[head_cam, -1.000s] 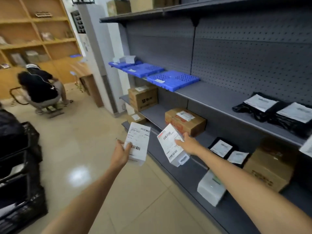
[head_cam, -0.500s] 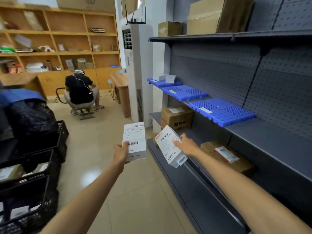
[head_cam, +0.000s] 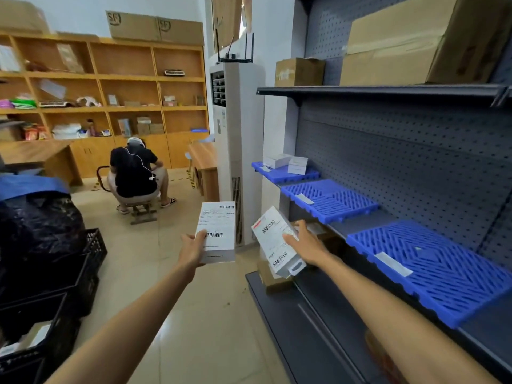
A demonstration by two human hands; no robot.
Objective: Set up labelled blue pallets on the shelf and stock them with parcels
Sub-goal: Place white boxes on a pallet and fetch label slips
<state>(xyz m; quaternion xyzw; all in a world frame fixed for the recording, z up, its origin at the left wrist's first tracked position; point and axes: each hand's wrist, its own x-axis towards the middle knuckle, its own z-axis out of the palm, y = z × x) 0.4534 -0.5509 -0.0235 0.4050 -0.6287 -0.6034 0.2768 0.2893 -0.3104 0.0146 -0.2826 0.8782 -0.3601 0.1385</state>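
My left hand (head_cam: 192, 249) grips a white parcel box (head_cam: 217, 231) with a barcode label, held out over the floor. My right hand (head_cam: 306, 243) grips a second white labelled box (head_cam: 273, 241), tilted, just left of the shelf's front edge. Three blue pallets lie in a row on the grey middle shelf (head_cam: 360, 221): the near pallet (head_cam: 437, 270) and the middle pallet (head_cam: 329, 199) each carry a white label strip and hold nothing, while the far pallet (head_cam: 285, 174) bears two small white boxes (head_cam: 288, 162).
Brown cartons (head_cam: 415, 42) sit on the top shelf; another carton (head_cam: 270, 275) stands on the bottom shelf. Black crates (head_cam: 50, 286) and a dark bag stand at my left. A person (head_cam: 134, 173) squats ahead near a white floor unit (head_cam: 235, 151) and wooden shelving.
My view has swung left and upward along the shelf; the pallets now sit closer on the right. Both hands keep their boxes, raised slightly.
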